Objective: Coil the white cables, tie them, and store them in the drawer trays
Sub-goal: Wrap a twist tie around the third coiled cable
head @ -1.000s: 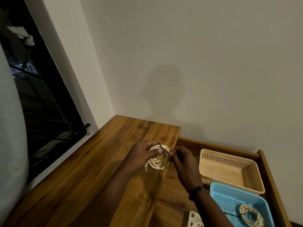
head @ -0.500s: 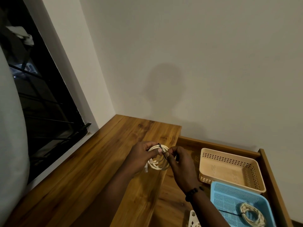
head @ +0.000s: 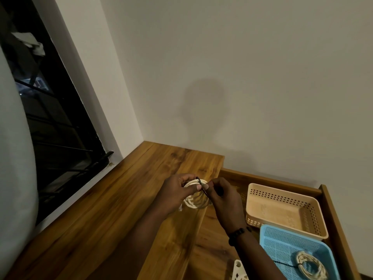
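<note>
A coiled white cable point(head: 196, 200) is held upright over the edge of the wooden top point(head: 129, 199). My left hand point(head: 177, 194) grips the coil from the left, thumb pressed on its upper strands. A thin black tie point(head: 202, 186) wraps the top of the coil, and my right hand point(head: 224, 196) pinches the tie's end beside it. Down at the lower right, a second coiled white cable point(head: 309, 267) with a black tie lies in the blue tray point(head: 282, 243).
An open wooden drawer point(head: 331, 209) at the right holds a beige perforated tray point(head: 282, 209), the blue tray and the corner of a white tray point(head: 239, 271). A dark window with bars point(head: 50, 128) lies to the left. A plain wall stands behind.
Both hands stay at the coil. My right hand has shifted slightly along the black tie, closing in toward my left thumb; the view has drifted a little.
</note>
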